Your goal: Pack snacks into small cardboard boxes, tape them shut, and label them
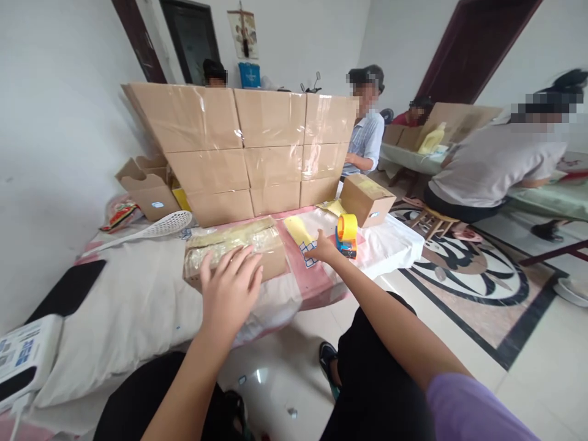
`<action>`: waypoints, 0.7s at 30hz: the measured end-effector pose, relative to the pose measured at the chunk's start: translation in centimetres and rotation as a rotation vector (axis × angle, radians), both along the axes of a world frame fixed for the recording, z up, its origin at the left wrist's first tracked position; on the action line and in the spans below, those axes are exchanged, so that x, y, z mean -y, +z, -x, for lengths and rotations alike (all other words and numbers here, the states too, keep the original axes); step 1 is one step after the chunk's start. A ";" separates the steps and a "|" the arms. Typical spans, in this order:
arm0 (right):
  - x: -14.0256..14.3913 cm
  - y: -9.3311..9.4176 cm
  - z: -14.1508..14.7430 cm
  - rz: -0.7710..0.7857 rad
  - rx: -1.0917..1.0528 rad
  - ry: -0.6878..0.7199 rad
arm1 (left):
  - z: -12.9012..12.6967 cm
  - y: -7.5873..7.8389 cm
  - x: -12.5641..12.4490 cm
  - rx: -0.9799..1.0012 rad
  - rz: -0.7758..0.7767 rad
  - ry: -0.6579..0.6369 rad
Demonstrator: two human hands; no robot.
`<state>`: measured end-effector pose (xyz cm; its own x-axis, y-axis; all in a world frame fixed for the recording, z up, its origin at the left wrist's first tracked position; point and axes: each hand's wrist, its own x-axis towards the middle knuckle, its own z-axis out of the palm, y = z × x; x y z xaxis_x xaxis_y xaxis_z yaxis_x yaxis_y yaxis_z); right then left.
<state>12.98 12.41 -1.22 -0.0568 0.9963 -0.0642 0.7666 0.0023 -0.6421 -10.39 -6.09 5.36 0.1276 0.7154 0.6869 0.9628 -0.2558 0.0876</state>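
Spreading over the near top edge of a taped cardboard box (278, 254), the left hand (233, 283) has its fingers apart and slightly bent; they appear to touch the cardboard but grip nothing. The box lies just left of the frame's centre, its long axis running left to right and rising a little toward the right, so it sits to the left of the right hand (321, 247). The left hand is nearer to it. The right thumb and fingers stand apart beside a yellow strip (297, 229), with nothing visibly held; I cannot tell if they touch the strip. Just right of that hand is a blue tape dispenser (343, 247) bearing a yellow tape roll (348, 227). Beyond, a stack of taped cartons (275, 164) fills the upper middle.

Print on the white device (34, 346) at lower left, the small carton's label (375, 215) right of centre and the blue bin (249, 75) at upper middle is all too blurred to read.
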 end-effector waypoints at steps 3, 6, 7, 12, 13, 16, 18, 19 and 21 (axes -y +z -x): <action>0.9 0.5 0.0 0.022 -0.205 -0.052 | -2.3 -0.1 -0.5 0.020 -0.015 -0.120; 3.5 1.1 0.2 0.043 -0.583 -0.066 | -4.8 -0.7 -0.9 0.091 0.059 -0.213; 4.6 1.3 0.2 0.055 -0.703 -0.056 | -5.6 -1.1 -1.0 0.132 0.099 -0.226; 9.4 2.1 -0.5 0.044 -1.033 0.105 | -9.0 -2.9 -1.2 0.377 0.336 -0.174; 9.9 2.2 -0.7 0.029 -1.080 0.122 | -9.4 -3.2 -1.3 0.417 0.372 -0.159; 10.9 2.4 -0.9 0.009 -1.125 0.169 | -10.1 -3.3 -1.5 0.498 0.436 -0.146; 11.1 2.4 -1.0 -0.008 -1.100 0.213 | -10.2 -3.2 -1.8 0.535 0.447 -0.159; 11.1 2.4 -1.0 -0.028 -1.081 0.234 | -10.1 -3.2 -2.0 0.555 0.448 -0.164; 11.0 2.3 -0.9 -0.078 -1.033 0.272 | -9.9 -3.2 -2.4 0.595 0.441 -0.170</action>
